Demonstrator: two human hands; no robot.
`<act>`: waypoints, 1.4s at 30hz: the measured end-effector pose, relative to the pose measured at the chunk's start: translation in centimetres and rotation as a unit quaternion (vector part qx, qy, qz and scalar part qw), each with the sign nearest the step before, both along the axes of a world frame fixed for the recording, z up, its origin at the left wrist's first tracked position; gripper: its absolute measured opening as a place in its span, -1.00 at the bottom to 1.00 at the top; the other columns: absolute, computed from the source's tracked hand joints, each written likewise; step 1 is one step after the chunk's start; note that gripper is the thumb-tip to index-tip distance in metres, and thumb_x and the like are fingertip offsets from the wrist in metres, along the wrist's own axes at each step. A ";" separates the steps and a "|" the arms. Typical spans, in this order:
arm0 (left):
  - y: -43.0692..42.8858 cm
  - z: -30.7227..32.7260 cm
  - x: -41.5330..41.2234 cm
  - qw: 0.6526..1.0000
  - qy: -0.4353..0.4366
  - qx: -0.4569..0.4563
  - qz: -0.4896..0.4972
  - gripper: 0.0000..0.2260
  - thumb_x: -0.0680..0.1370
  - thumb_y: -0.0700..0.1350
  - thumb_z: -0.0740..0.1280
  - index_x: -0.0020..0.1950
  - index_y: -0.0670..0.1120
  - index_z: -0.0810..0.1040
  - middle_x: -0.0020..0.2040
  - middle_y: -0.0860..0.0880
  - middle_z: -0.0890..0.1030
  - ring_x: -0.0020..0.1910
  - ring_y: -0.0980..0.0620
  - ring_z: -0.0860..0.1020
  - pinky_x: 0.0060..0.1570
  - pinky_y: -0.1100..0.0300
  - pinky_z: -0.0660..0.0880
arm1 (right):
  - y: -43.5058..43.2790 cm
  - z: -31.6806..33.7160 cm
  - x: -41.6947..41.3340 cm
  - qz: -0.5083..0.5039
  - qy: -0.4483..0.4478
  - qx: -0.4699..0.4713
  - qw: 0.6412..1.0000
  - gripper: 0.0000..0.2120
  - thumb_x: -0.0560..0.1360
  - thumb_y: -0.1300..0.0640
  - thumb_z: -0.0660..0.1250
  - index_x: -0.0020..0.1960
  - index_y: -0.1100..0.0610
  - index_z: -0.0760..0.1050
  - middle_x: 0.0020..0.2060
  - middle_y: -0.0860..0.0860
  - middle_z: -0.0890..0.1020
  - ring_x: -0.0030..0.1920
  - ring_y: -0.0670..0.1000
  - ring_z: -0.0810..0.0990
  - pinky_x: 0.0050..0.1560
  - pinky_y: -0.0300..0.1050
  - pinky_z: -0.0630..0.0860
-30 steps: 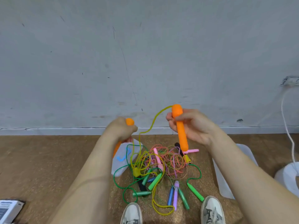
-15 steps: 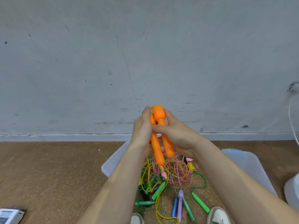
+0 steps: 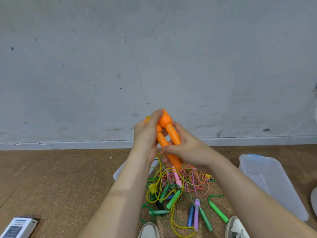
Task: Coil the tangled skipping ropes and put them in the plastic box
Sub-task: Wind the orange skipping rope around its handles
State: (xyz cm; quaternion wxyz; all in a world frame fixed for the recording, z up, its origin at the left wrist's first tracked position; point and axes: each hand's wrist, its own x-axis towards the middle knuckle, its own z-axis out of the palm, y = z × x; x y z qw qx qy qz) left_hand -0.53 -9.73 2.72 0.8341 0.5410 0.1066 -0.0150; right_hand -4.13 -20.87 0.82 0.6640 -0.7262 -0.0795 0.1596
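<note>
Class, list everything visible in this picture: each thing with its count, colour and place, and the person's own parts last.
orange handles: two, orange, side by side, held up in front
rope tangle: one pile, yellow, green, pink and orange cords, on the floor below the orange handles
green handles: at least four, green, in and around the pile
blue handle: one clearly, blue, pile's near edge
purple handle: one, purple, beside the blue one
pink handle: one, pink, middle of the pile
plastic box: one, clear, floor at right
white carton: one, white with dark print, bottom-left corner
shoes: two, white, bottom edge
left hand: one, grips the orange handles
right hand: one, grips the orange handles lower down
</note>
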 end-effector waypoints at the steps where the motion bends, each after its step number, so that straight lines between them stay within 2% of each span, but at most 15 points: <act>1: 0.1 -0.1 0.2 1.000 -0.010 -0.003 0.004 -0.83 0.49 -0.12 0.38 -0.03 -0.22 0.54 -0.19 -0.22 0.65 -0.29 -0.07 0.63 -0.26 0.11 0.56 | 0.0 -0.1 -0.1 0.004 0.040 0.014 0.999 -0.61 0.52 0.31 0.31 0.31 0.12 0.32 -0.20 0.18 0.60 -0.24 0.13 0.63 -0.04 0.19 0.58; 4: 0.3 -0.2 0.1 0.999 -0.009 -0.017 -0.041 -0.85 0.52 -0.08 0.32 -0.03 -0.15 0.55 -0.14 -0.12 0.69 -0.22 0.01 0.66 -0.32 0.22 0.55 | -0.2 -0.2 -0.7 0.039 0.139 0.055 0.988 -0.93 0.55 0.20 0.31 0.03 0.16 0.48 -0.26 0.15 0.60 -0.27 0.10 0.64 -0.08 0.12 0.63; 7: 0.4 -0.3 -0.2 0.992 0.019 -0.072 -0.104 -0.79 0.52 -0.02 0.29 0.03 -0.13 0.56 -0.11 -0.02 0.70 -0.18 0.06 0.66 -0.22 0.21 0.53 | -0.5 -0.2 -0.8 0.078 0.187 0.091 0.975 -0.92 0.56 0.14 0.32 -0.01 0.14 0.46 -0.32 0.09 0.56 -0.37 0.02 0.59 -0.35 -0.10 0.60; 9: 0.8 -0.1 -0.2 0.985 0.034 -0.112 -0.128 -0.80 0.49 0.01 0.30 -0.05 -0.10 0.58 -0.18 -0.01 0.68 -0.22 0.05 0.65 -0.13 0.14 0.51 | -0.8 -0.1 -0.8 0.108 0.188 0.093 0.972 -0.91 0.57 0.13 0.30 -0.05 0.14 0.43 -0.35 0.07 0.52 -0.42 -0.02 0.52 -0.44 -0.18 0.51; 14: 2.0 0.0 -0.2 0.973 0.017 -0.155 -0.172 -0.79 0.38 0.01 0.33 -0.38 -0.07 0.58 -0.42 0.03 0.48 -0.42 0.10 0.51 -0.26 0.20 0.50 | -1.6 -0.4 -0.7 0.161 0.140 -0.044 0.976 -0.90 0.58 0.17 0.27 -0.07 0.17 0.39 -0.36 0.07 0.47 -0.46 -0.04 0.46 -0.42 -0.18 0.47; 19: 1.3 -0.4 0.3 0.991 -0.002 -0.067 -0.118 -0.82 0.51 -0.17 0.25 -0.22 -0.18 0.57 -0.33 -0.08 0.62 -0.35 0.00 0.62 -0.34 0.21 0.54 | -1.6 -0.9 -0.9 0.132 0.173 -0.051 0.975 -0.90 0.57 0.13 0.31 -0.02 0.16 0.45 -0.32 0.06 0.54 -0.30 0.01 0.59 -0.27 -0.14 0.59; 25: 1.1 -0.2 0.0 0.989 -0.034 0.062 -0.128 -0.68 0.58 -0.09 0.16 -0.19 -0.25 0.58 -0.29 -0.20 0.65 -0.34 -0.11 0.63 -0.28 0.14 0.58 | 0.2 -2.2 -1.0 0.023 0.122 -0.081 0.989 -0.76 0.54 0.00 0.33 -0.20 0.09 0.36 -0.50 0.00 0.38 -0.50 -0.04 0.45 -0.44 -0.21 0.39; 29: 1.6 -0.1 -0.3 0.977 -0.010 0.124 -0.171 -0.60 0.60 -0.03 0.12 -0.16 -0.28 0.60 -0.22 -0.25 0.67 -0.29 -0.19 0.64 -0.19 0.06 0.60 | 0.4 -2.6 -1.5 0.049 0.152 -0.079 0.984 -0.77 0.57 0.03 0.29 -0.19 0.08 0.32 -0.55 -0.04 0.35 -0.50 -0.03 0.47 -0.47 -0.22 0.38; 30: 2.0 0.0 -0.3 0.972 -0.002 0.158 -0.172 -0.58 0.60 0.00 0.12 -0.18 -0.26 0.60 -0.21 -0.26 0.67 -0.24 -0.23 0.64 -0.10 0.00 0.60 | 0.3 -2.5 -1.5 0.057 0.163 -0.064 0.983 -0.75 0.57 0.04 0.29 -0.21 0.07 0.30 -0.56 -0.05 0.34 -0.53 -0.05 0.43 -0.50 -0.24 0.35; 32: 2.9 -0.1 0.0 0.940 -0.011 0.313 -0.133 -0.53 0.60 0.09 0.09 -0.30 -0.15 0.58 -0.31 -0.23 0.65 -0.22 -0.23 0.64 0.00 -0.08 0.57 | 0.0 -2.0 -1.5 0.075 0.195 -0.006 0.978 -0.71 0.56 0.03 0.30 -0.26 0.06 0.29 -0.56 -0.05 0.30 -0.58 -0.09 0.33 -0.56 -0.29 0.27; 34: 3.8 0.0 0.5 0.900 -0.073 0.430 0.010 -0.45 0.57 0.17 0.10 -0.49 -0.11 0.53 -0.49 -0.10 0.59 -0.38 -0.10 0.60 -0.10 0.01 0.57 | -0.6 -1.3 -1.4 0.114 0.244 0.103 0.958 -0.70 0.47 -0.02 0.35 -0.31 0.06 0.30 -0.56 -0.07 0.27 -0.62 -0.13 0.27 -0.61 -0.34 0.22; 35: 4.3 0.2 0.7 0.897 -0.116 0.416 0.091 -0.46 0.56 0.17 0.13 -0.51 -0.09 0.53 -0.53 -0.05 0.56 -0.44 -0.04 0.55 -0.17 0.07 0.53 | -0.9 -0.9 -1.2 0.153 0.269 0.169 0.936 -0.69 0.43 -0.04 0.38 -0.33 0.05 0.32 -0.57 -0.08 0.28 -0.62 -0.15 0.27 -0.63 -0.35 0.22; 37: 4.6 0.4 1.0 0.929 -0.184 0.284 0.151 -0.57 0.59 0.08 0.19 -0.43 -0.04 0.54 -0.45 0.01 0.54 -0.40 0.07 0.49 -0.22 0.12 0.42 | -1.2 -0.4 -1.1 0.252 0.305 0.273 0.877 -0.70 0.42 -0.03 0.43 -0.32 0.05 0.37 -0.56 -0.10 0.33 -0.62 -0.19 0.30 -0.63 -0.37 0.26; 40: 3.2 0.3 0.7 0.969 -0.159 0.190 0.022 -0.64 0.59 0.18 0.16 -0.20 -0.03 0.56 -0.21 -0.06 0.58 -0.19 0.04 0.53 -0.11 0.10 0.43 | -0.6 0.1 -1.4 0.338 0.305 0.341 0.823 -0.73 0.51 0.00 0.35 -0.28 0.08 0.38 -0.54 -0.09 0.28 -0.61 -0.17 0.26 -0.61 -0.37 0.27; 42: 1.7 -0.2 0.2 0.984 -0.087 0.155 -0.022 -0.61 0.55 0.21 0.18 -0.34 0.00 0.52 -0.30 -0.08 0.55 -0.28 0.02 0.49 -0.17 0.11 0.41 | 0.1 0.4 -1.5 0.338 0.296 0.372 0.812 -0.74 0.54 0.02 0.31 -0.26 0.10 0.37 -0.52 -0.08 0.26 -0.59 -0.15 0.22 -0.62 -0.36 0.24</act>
